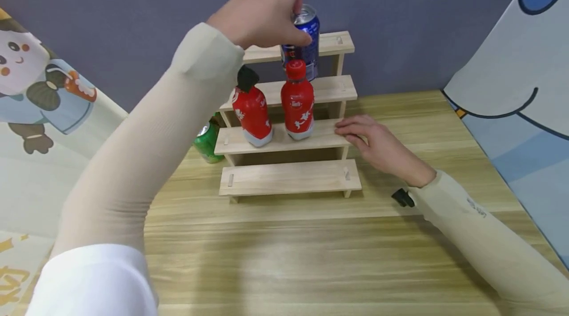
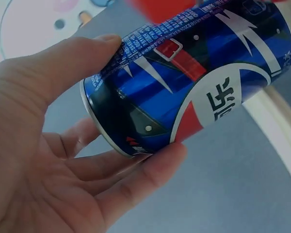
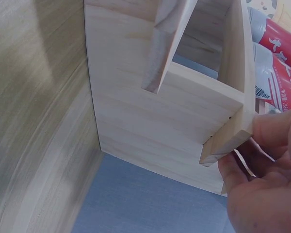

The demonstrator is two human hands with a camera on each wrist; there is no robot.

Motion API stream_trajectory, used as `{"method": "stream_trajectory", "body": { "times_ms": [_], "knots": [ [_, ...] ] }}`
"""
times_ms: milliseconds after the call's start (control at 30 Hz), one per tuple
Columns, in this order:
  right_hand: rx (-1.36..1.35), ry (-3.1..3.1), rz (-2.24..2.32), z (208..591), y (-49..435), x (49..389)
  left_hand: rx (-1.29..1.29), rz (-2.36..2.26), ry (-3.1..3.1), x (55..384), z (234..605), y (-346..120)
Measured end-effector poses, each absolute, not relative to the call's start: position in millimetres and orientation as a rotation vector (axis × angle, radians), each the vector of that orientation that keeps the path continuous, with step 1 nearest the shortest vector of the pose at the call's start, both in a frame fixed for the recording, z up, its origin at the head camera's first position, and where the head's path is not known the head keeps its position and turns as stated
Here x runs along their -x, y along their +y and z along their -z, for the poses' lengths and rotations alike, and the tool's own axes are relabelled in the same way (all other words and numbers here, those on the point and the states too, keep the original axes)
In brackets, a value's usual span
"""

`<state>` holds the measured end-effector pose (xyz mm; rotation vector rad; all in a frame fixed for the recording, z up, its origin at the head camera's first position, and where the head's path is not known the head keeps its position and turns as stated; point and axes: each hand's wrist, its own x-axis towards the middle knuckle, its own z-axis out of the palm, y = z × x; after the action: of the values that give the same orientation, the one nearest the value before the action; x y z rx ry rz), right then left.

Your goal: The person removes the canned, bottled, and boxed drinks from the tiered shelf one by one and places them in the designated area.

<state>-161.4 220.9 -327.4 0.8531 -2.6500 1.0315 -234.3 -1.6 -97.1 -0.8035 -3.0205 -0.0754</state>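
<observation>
My left hand (image 1: 266, 12) reaches to the upper part of a stepped wooden shelf stand (image 1: 289, 177) and grips a blue soda can (image 1: 312, 34) near its top rim. In the left wrist view, the thumb lies on one side of the can and the fingers on the other. The can's lower part is behind a red-capped bottle (image 1: 298, 103) in the head view. Another red bottle (image 1: 254, 113) stands to its left on the same step, its top overlapped by a black wrist mount. My right hand (image 1: 378, 145) pinches the right end of that step's board (image 3: 233, 133).
A green can (image 1: 206, 144) stands on the wood-grain table (image 1: 284, 256) left of the stand. Behind rises a grey-blue panel (image 1: 400, 19). Cartoon-printed panels border the left (image 1: 44, 79) and right (image 1: 511, 69) sides.
</observation>
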Motion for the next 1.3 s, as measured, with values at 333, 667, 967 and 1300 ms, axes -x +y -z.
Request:
{"method": "stream_trajectory", "body": {
  "times_ms": [333, 667, 967, 1300],
  "knots": [
    [-0.817, -2.692, -1.012, 328.5, 224.1, 160.7, 0.718, 0.401, -2.816, 223.8, 79.9, -49.1],
    [-0.814, -2.686, -1.024, 329.7, 224.3, 160.7, 0.609, 0.402, -2.704, 209.3, 78.0, -108.5],
    [-0.832, -2.690, -1.033, 328.2, 225.1, 160.2, 0.469, 0.364, -2.595, 190.4, 90.8, -178.9],
    [-0.816, -2.700, -1.039, 326.7, 225.4, 157.6, 0.412, 0.370, -2.655, 170.0, 124.9, -233.2]
  ]
}}
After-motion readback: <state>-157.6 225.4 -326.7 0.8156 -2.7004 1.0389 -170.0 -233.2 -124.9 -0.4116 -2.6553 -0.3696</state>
